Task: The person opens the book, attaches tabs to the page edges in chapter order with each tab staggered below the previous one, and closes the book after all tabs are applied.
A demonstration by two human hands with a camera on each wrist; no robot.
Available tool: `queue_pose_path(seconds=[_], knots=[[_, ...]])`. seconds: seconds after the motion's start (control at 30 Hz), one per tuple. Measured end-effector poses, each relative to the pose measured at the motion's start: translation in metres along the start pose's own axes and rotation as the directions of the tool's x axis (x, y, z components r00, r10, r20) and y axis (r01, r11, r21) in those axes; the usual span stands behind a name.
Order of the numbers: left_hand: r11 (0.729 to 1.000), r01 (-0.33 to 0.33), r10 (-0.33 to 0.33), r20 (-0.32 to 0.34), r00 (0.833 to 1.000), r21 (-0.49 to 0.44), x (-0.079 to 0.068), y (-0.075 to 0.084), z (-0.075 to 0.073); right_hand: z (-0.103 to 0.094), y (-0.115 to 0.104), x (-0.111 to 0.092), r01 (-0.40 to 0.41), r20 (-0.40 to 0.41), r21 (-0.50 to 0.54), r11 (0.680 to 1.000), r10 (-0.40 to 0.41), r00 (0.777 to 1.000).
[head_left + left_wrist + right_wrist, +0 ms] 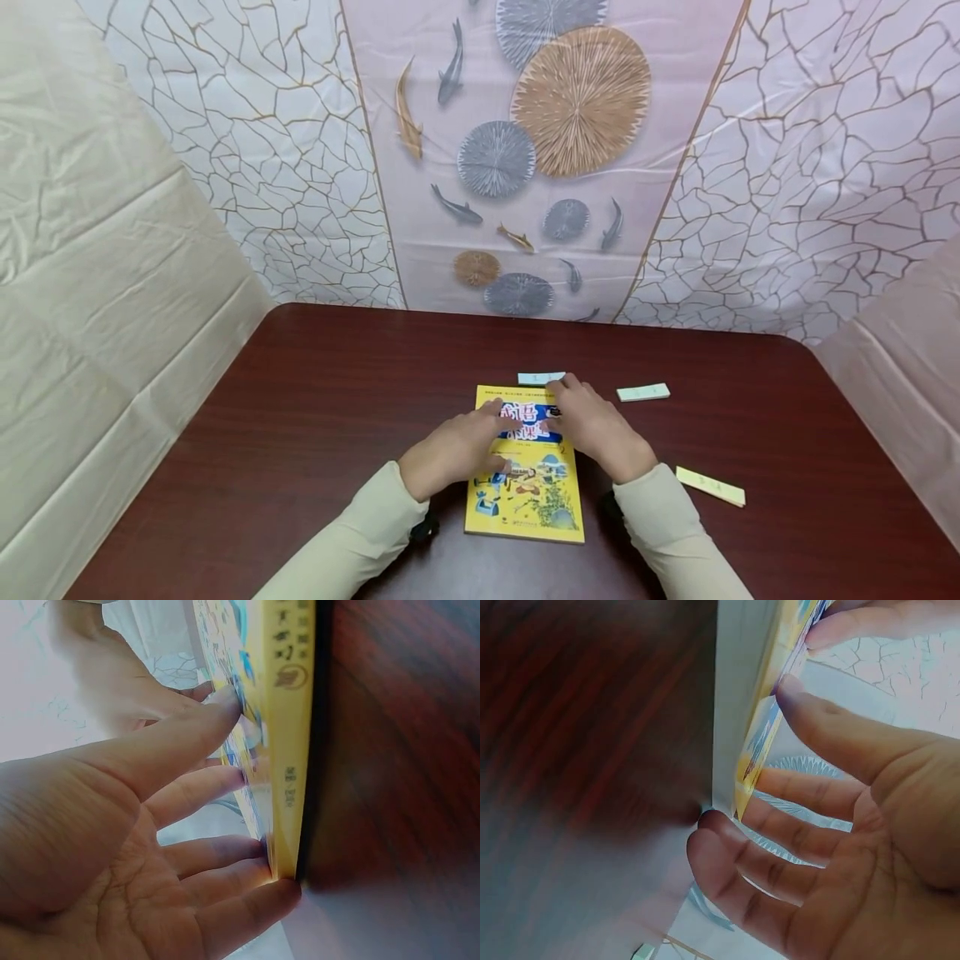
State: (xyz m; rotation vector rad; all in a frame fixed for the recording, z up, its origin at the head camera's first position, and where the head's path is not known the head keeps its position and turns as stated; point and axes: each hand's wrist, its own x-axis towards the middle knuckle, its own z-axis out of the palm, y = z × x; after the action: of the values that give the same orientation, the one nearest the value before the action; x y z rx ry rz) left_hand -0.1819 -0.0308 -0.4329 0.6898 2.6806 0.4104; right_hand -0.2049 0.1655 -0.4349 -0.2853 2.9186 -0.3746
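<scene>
The yellow book is laid flat on the table, touched by the loosely extended, unclenched fingers of the left hand and right hand; paper strips are scattered nearby.

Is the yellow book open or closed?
Closed: the yellow book lies flat on the table, its illustrated cover facing up, with no inside pages spread open.

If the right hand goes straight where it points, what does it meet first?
Past the yellow book it touches, the right hand would probably first meet the pale blue strip, though it might pass above.
</scene>
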Motion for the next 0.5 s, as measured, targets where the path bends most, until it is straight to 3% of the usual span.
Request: queue_pose_path(seconds=[0.3,0.5], knots=[[1.0,0.004,-0.004,0.025,1.0,0.022,-0.001,0.001,-0.001,-0.012,0.015,-0.003,0.02,0.015,0.156,0.988,-0.022,1.0],[0.999,-0.025,0.023,0.035,0.999,0.045,-0.004,0.002,0.001,-0.03,0.033,-0.01,0.04,-0.058,0.217,0.975,-0.028,0.998]])
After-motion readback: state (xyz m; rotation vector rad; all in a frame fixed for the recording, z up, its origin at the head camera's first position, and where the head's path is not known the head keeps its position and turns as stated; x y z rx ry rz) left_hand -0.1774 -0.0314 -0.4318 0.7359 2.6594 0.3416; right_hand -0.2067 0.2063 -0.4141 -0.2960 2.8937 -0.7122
